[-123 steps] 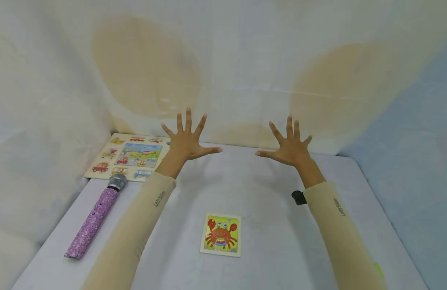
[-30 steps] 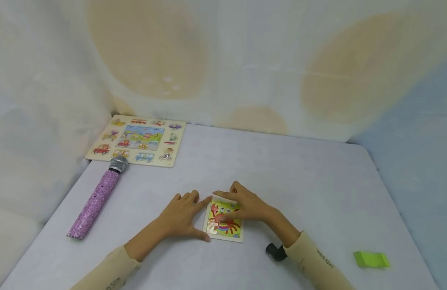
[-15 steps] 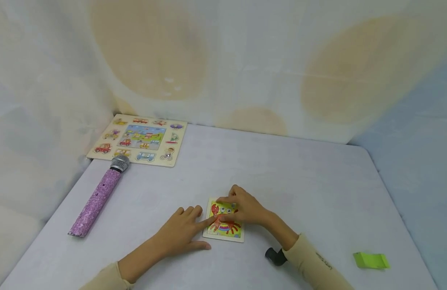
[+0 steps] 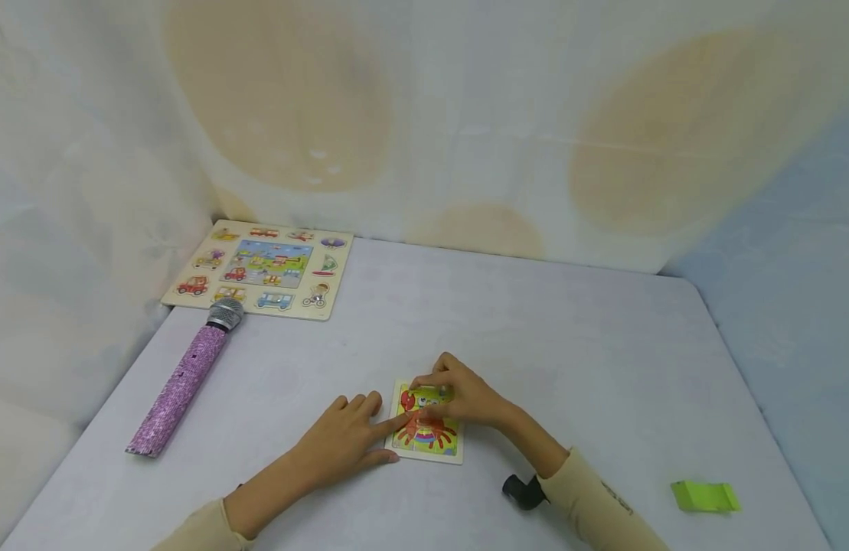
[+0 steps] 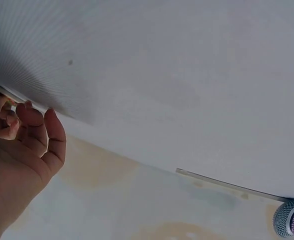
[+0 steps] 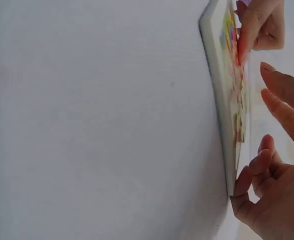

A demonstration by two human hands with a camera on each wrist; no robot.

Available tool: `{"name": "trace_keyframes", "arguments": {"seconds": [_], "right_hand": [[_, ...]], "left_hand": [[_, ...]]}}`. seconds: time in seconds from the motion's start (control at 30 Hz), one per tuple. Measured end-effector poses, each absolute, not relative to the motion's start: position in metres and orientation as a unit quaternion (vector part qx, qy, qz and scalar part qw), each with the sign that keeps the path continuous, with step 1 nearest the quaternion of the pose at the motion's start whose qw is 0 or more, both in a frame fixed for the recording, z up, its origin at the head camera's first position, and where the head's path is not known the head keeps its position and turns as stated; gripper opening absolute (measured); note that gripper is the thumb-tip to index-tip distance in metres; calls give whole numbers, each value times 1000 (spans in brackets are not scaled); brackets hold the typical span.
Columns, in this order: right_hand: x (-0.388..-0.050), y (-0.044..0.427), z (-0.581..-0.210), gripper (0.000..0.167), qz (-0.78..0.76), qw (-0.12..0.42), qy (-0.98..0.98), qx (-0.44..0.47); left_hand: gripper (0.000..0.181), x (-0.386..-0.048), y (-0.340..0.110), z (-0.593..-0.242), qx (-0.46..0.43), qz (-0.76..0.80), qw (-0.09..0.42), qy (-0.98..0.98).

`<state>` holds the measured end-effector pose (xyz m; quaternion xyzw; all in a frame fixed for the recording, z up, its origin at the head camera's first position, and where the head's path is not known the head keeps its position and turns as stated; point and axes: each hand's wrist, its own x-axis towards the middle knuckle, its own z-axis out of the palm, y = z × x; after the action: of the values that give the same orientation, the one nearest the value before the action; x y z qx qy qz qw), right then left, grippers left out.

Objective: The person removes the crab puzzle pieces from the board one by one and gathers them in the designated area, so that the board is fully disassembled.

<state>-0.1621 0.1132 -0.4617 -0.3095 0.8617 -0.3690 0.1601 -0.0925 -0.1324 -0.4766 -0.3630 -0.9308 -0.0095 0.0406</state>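
Note:
A small framed crab jigsaw puzzle (image 4: 427,442) lies flat on the white table in the head view. From the left, my left hand (image 4: 337,442) touches its picture with an extended index finger; the thumb lies by the lower left corner. My right hand (image 4: 471,396) reaches over the upper right part, index finger and thumb apart above the crab. In the right wrist view, nothing shows between those two fingertips, while other bent fingers of the right hand (image 6: 279,197) meet the frame's end. Only the left hand's bent fingers (image 5: 56,135) stand out in the left wrist view.
A larger wooden vehicle puzzle (image 4: 321,268) lies at the back left. The pink glittery microphone (image 4: 179,390) rests in front of it, its head against the board's edge. A bright green object (image 4: 705,496) is at the right. Something black (image 4: 524,492) sits at the right sleeve.
From raised and spread above the table, both hands have come down to the crab puzzle. The left index finger has shifted from the frame's upper left corner onto the picture.

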Motion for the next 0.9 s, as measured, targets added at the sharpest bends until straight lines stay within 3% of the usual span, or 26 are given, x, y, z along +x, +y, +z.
{"name": "trace_keyframes", "arguments": {"seconds": [0.37,0.9], "right_hand": [[-159,107,-464,50,-315,137,893,-291],[-161,115,-468,43,-423,144,842,-303]], "left_hand": [[58,-93,-133,-479,-367,-15,47,-929],[59,-94,-133,-478,-362,-19,23,-932]]}}
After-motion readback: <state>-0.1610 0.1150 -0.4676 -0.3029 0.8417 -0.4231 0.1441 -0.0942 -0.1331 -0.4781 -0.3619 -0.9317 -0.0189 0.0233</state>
